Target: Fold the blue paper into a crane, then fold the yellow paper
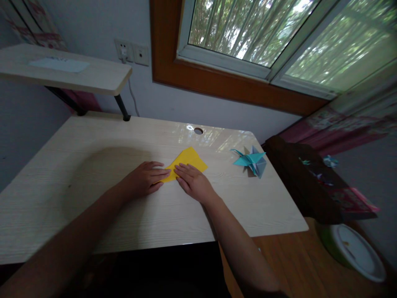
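Note:
A folded sheet of yellow paper (pixel 190 158) lies flat on the pale wooden desk (pixel 102 174). My left hand (pixel 147 178) rests at its left end, fingers stretched out with the tips on the paper. From the right, my right hand (pixel 194 182) lies over the lower edge, its fingers flat on the yellow surface. The two hands' fingertips are close together, with a narrow strip of paper showing between them. Part of the lower edge is hidden under the fingers.
A blue and teal origami crane (pixel 252 160) stands at the desk's right side. A raised shelf (pixel 102 78) with a paper sheet (pixel 58 64) is at the back left. Near the back edge is a cable hole (pixel 198 130). Dark furniture (pixel 297 178) and a round bin (pixel 356 252) stand right.

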Motion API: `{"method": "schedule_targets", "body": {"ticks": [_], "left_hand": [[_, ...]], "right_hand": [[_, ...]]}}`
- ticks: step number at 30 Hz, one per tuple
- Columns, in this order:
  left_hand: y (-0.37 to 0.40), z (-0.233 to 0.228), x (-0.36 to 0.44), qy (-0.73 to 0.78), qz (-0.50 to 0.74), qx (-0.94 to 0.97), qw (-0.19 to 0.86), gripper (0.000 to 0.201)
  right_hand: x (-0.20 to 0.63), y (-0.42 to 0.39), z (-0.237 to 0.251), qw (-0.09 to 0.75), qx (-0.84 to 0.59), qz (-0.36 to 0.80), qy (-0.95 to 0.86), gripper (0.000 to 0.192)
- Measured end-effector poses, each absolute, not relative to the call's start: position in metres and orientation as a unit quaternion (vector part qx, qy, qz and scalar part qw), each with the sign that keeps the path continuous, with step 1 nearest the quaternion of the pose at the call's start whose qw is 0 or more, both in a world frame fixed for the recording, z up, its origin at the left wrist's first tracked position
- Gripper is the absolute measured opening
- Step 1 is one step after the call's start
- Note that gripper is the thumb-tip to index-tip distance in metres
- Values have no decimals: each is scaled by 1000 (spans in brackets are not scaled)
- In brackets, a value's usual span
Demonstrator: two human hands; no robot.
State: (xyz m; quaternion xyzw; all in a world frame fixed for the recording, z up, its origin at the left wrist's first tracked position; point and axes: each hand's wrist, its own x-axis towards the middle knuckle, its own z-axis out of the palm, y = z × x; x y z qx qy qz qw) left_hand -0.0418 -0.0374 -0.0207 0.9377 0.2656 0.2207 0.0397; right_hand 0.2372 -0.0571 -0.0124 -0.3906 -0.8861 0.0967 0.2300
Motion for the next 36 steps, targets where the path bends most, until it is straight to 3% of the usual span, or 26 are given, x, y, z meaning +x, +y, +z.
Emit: {"method": "schedule_targets", "body": {"ticks": [12, 26, 36], "left_hand": [[-37, -9, -48, 215, 299, 929, 21, 23], [-36, -16, -50, 258, 278, 925, 19, 27], [-36, -13, -55, 260, 283, 923, -14, 18]], "right_hand": [[239, -55, -12, 222, -462, 88, -854, 35], [251, -48, -15, 205, -531, 46, -821, 35], [250, -50, -13, 211, -531, 53, -819, 35]]}}
